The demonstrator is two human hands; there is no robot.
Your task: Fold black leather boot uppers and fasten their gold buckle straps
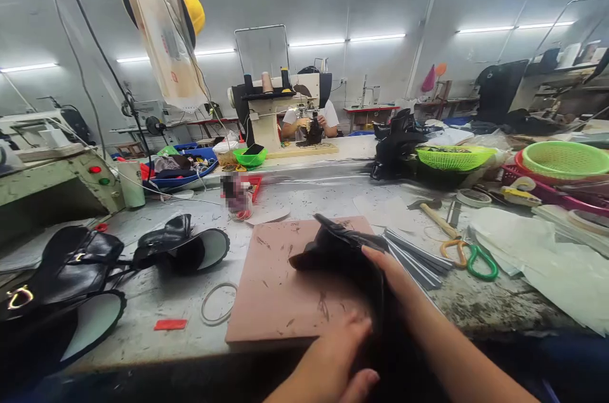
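A black leather shoe upper (328,251) is held tilted over a pinkish board (276,301) on the bench. My right hand (387,266) grips its right side, with the thumb lying along the top edge. Close to the upper's lower edge is my left hand (340,346), slightly blurred, its thumb apart from the fingers. I cannot tell whether its fingertips touch the leather. Dark material below the hands blends with the shadow, so the upper's lower end is hidden.
Finished-looking black uppers (80,263) lie at left, near a tape roll (219,303) and a red strip (170,324). Grey strips (416,257), a hammer (438,220) and green-and-orange-handled scissors (481,262) lie right. Baskets (564,158) stand behind; a person works at a sewing machine (266,111) ahead.
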